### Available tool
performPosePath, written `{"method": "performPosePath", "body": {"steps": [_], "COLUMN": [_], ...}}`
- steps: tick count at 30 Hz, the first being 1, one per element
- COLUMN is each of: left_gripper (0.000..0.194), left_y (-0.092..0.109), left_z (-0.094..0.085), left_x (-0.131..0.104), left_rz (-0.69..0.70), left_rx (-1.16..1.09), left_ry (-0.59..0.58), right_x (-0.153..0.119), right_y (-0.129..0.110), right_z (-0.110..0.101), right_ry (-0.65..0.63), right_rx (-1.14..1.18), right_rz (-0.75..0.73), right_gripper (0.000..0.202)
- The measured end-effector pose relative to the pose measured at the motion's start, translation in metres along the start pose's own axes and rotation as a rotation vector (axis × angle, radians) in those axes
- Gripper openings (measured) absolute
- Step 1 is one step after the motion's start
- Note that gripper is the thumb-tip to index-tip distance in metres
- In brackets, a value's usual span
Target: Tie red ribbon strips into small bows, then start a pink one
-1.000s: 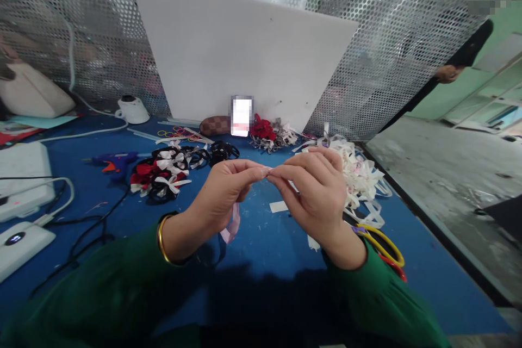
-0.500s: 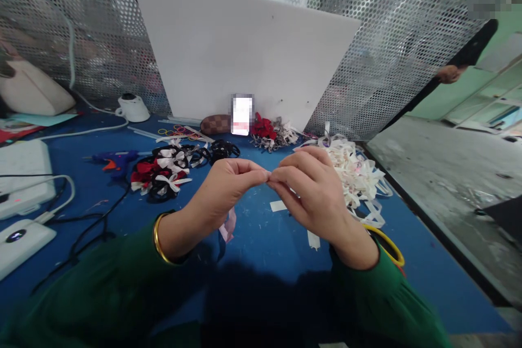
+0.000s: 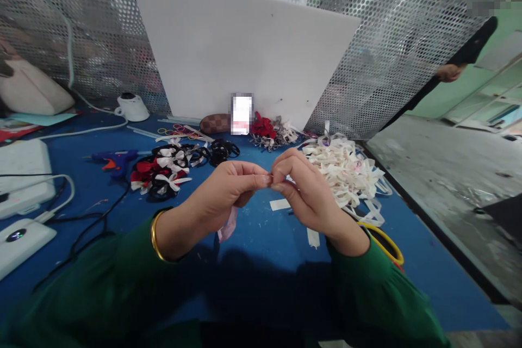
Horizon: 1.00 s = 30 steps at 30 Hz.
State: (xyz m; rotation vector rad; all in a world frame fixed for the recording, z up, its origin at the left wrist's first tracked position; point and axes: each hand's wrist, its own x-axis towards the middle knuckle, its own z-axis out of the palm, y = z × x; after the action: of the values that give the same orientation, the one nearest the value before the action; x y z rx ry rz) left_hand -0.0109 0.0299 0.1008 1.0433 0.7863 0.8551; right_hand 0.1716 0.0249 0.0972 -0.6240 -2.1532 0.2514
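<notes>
Above the middle of the blue table, my left hand [image 3: 222, 190] is closed in a pinch, thumb against forefinger. A pale pink ribbon strip [image 3: 228, 225] hangs down from beneath it. My right hand [image 3: 305, 187] is closed too, its fingertips meeting those of the left. What lies between the fingertips is too small and covered to make out. Just below the right hand, a short white strip [image 3: 279, 205] and another white strip [image 3: 313, 237] lie on the table [image 3: 261, 250].
On the left are a blue glue gun [image 3: 118, 160], a pile of black hair ties with red and white bows [image 3: 163, 171] and white power strips [image 3: 24, 185]. Cream ribbon loops [image 3: 346, 168] are heaped at right, near yellow-handled scissors [image 3: 385, 242]. A lit phone [image 3: 242, 114] leans on a white board [image 3: 244, 38].
My right hand has curled its fingers more and shifted slightly left, bending at the fingertips. My left hand stays nearly in place, the pink ribbon still hanging below it.
</notes>
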Motion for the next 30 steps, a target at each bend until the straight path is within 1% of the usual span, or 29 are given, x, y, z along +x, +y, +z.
{"method": "performPosePath", "body": {"steps": [4,6,8,11,14,17,19,21,24,30], "left_gripper": [0.023,0.024,0.027,0.025,0.021,0.020,0.018,0.017,0.019,0.025], "left_y": [0.002,0.002,0.002,0.001,0.001,0.003,0.004,0.004,0.003,0.001], "left_z": [0.001,0.002,0.002,0.002,0.001,0.002,0.004,0.005,0.004,0.003], "left_x": [0.000,0.001,0.001,0.001,0.000,-0.001,-0.002,-0.003,-0.003,-0.002], "left_rz": [-0.096,-0.136,-0.146,-0.076,0.036,0.107,0.139,0.152,0.091,-0.044], "left_rx": [-0.089,-0.123,-0.142,-0.097,0.023,0.133,0.177,0.182,0.125,-0.084], "left_ry": [-0.024,-0.028,-0.033,-0.003,0.078,0.149,0.165,0.157,0.120,-0.006], "right_x": [-0.002,-0.002,-0.002,-0.001,0.000,0.001,0.002,0.003,0.003,-0.001], "right_y": [0.005,0.005,0.006,0.005,0.004,0.001,-0.001,-0.002,-0.002,0.003], "right_z": [0.006,0.008,0.010,0.011,0.010,0.007,0.004,0.002,0.002,0.010], "right_ry": [0.078,0.111,0.145,0.200,0.230,0.191,0.145,0.097,0.063,0.169], "right_rx": [0.095,0.082,0.016,-0.112,-0.191,-0.283,-0.348,-0.387,-0.361,-0.157], "right_rz": [0.002,-0.011,-0.044,-0.085,-0.086,-0.109,-0.127,-0.130,-0.123,-0.094], "right_gripper": [0.010,0.011,0.011,0.012,0.011,0.010,0.010,0.010,0.011,0.009]}}
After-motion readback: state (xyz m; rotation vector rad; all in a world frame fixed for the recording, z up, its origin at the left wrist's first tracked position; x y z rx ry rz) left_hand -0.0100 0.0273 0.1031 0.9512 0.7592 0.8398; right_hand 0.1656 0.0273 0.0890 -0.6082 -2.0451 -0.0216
